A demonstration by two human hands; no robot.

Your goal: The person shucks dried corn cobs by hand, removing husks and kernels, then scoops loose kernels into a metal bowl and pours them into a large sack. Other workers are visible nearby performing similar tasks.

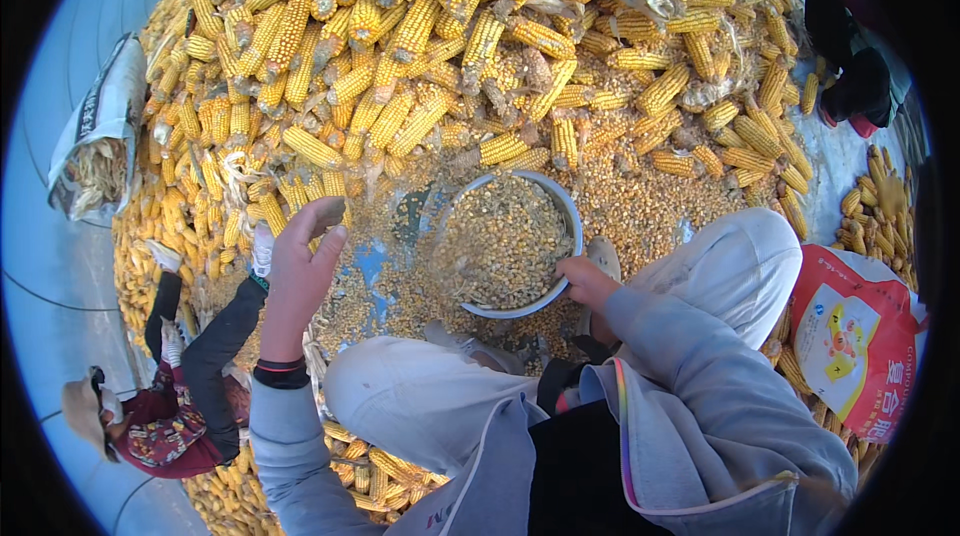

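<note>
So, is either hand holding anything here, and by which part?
The right hand grips the round bowl of corn kernels by its near rim. The left hand is raised over the cobs, fingers curled; whether it holds anything cannot be told.

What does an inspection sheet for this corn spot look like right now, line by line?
Surface: ground pale, strewn with loose kernels.
Job's things: round bowl full of kernels; cob pile behind it.
Clutter: printed sack at right, open sack at left.
Hands: left hand raised, open; right hand grips the bowl's rim.
Cables: nothing seen.
Surroundings: another person crouches at lower left.
</note>
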